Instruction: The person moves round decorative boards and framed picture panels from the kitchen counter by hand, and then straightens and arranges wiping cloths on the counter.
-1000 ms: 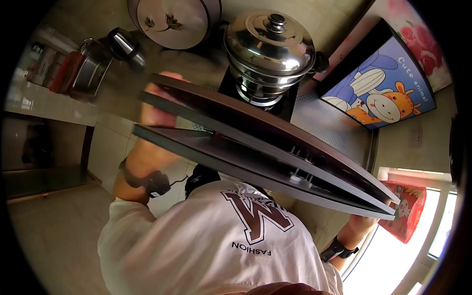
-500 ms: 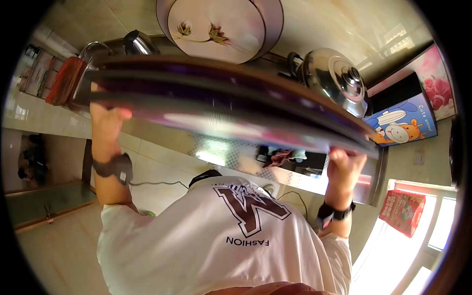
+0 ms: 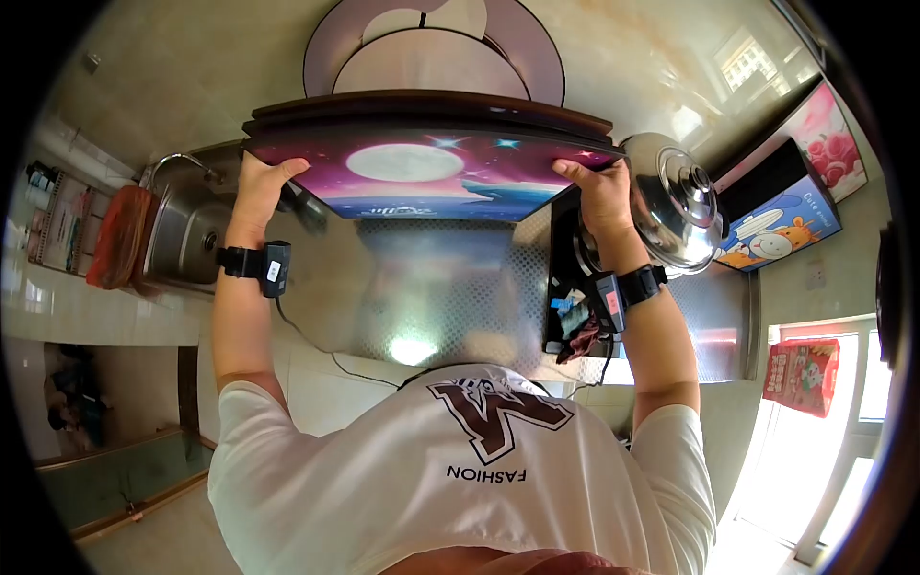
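Note:
A stack of flat, dark-edged boards is held up at the back of the counter; the front one shows a purple night scene with a white moon. My left hand grips its left end, thumb on the printed face. At the right end my right hand has its thumb on the same face, the other fingers partly hidden behind. Behind the boards stands a large round pinkish panel, its lower part covered. A lidded steel pot is right beside my right hand.
A metal counter spans the front. At the left are a sink and a red bag. A dark stove with crumpled cloth lies below the pot. A blue cartoon-printed panel leans at the right.
The boards have swung from a slant to nearly level and moved back to the wall, their printed face now turned toward me. Both hands have moved with them and keep their hold.

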A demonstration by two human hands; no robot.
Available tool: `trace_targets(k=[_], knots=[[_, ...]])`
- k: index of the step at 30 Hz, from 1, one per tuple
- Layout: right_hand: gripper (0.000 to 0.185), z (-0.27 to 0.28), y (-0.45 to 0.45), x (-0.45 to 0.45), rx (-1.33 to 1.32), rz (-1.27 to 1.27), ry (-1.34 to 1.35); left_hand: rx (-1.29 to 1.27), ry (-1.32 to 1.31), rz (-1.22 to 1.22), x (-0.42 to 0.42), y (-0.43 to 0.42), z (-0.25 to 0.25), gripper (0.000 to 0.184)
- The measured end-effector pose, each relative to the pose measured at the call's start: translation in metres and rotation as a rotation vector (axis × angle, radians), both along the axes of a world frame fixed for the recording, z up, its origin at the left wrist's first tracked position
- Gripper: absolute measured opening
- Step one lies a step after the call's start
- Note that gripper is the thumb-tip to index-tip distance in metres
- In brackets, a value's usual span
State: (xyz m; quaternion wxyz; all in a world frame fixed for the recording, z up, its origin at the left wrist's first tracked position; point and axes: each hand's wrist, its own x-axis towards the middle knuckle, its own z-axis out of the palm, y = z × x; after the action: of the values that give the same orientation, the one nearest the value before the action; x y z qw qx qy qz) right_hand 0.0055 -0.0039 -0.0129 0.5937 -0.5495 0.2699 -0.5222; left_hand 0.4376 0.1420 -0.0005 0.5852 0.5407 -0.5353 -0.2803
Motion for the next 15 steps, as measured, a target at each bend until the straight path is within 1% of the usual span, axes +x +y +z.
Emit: trace_targets(k=[2, 4, 5, 7, 9, 12, 14, 15], knots=[[0.042, -0.010, -0.011, 0.007, 0.026, 0.000, 0.009, 0.015, -0.018, -0.018, 0.009, -0.014, -0.007, 0.063], [0.045, -0.016, -0.019, 0.014, 0.078, 0.019, 0.034, 0.048, -0.004, 0.038, 0.014, -0.029, -0.017, 0.064], [0.045, -0.019, -0.023, 0.018, 0.058, 0.016, 0.025, 0.047, 0.002, 0.032, 0.023, -0.036, -0.025, 0.063], [0.045, -0.019, -0.032, 0.022, 0.034, 0.008, 0.017, 0.031, 0.031, 0.017, 0.020, -0.045, -0.025, 0.064], [0.043, -0.022, -0.046, 0.027, 0.022, 0.012, 0.123, 0.028, 0.058, 0.004, 0.022, -0.053, -0.027, 0.065], [0.040, -0.019, -0.064, 0.031, 0.047, 0.035, 0.176, 0.034, 0.098, -0.019, 0.031, -0.076, -0.030, 0.067], [0.039, -0.023, -0.078, 0.037, 0.055, 0.020, 0.166, 0.001, 0.119, -0.008, 0.032, -0.091, -0.031, 0.068], [0.040, -0.023, -0.085, 0.040, 0.055, -0.028, 0.200, -0.015, 0.102, 0.011, 0.029, -0.098, -0.028, 0.067]])
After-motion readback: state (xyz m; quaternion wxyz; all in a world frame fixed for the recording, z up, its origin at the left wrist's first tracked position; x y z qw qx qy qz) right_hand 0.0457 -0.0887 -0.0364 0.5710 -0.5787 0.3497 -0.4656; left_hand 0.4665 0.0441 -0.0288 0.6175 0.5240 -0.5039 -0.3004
